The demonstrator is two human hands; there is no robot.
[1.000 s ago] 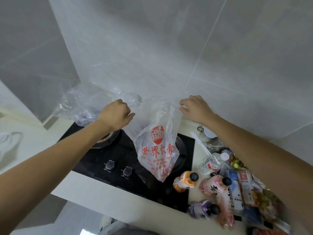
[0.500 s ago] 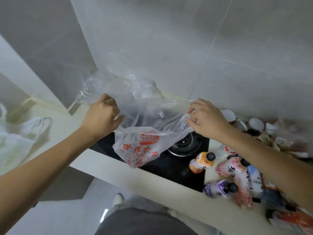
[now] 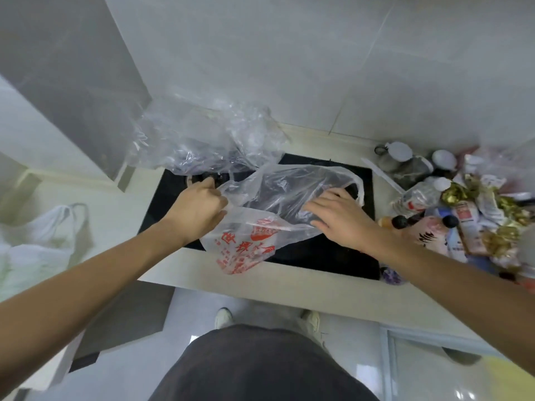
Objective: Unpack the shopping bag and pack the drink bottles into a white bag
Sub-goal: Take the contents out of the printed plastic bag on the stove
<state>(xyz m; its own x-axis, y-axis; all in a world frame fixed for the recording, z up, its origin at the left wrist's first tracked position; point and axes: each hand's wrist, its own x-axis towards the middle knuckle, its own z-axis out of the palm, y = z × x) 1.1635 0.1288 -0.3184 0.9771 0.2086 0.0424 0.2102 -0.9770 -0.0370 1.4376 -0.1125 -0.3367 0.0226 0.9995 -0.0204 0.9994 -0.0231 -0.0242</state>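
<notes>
A thin white plastic bag with red print (image 3: 246, 247) lies across the black hob (image 3: 318, 256), its bottom hanging over the counter's front edge. My left hand (image 3: 197, 209) grips the bag's left edge. My right hand (image 3: 338, 218) lies flat on the bag's right side with fingers spread. Drink bottles lie on the counter to the right: a pink one (image 3: 431, 235), an orange one (image 3: 386, 221) mostly hidden by my wrist, a purple one (image 3: 390, 274) below my forearm, and a clear water bottle (image 3: 419, 195).
A crumpled clear plastic bag (image 3: 202, 143) sits at the hob's back left. Snack packets and gold wrappers (image 3: 492, 221) pile up at the right with white cups (image 3: 399, 151) behind. Another white bag (image 3: 34, 241) lies on the lower counter at the left. My shoes show below on the floor.
The printed bag came down from hanging in the air onto the hob. My right hand let go of its edge and flattened on it. The camera tilted downward.
</notes>
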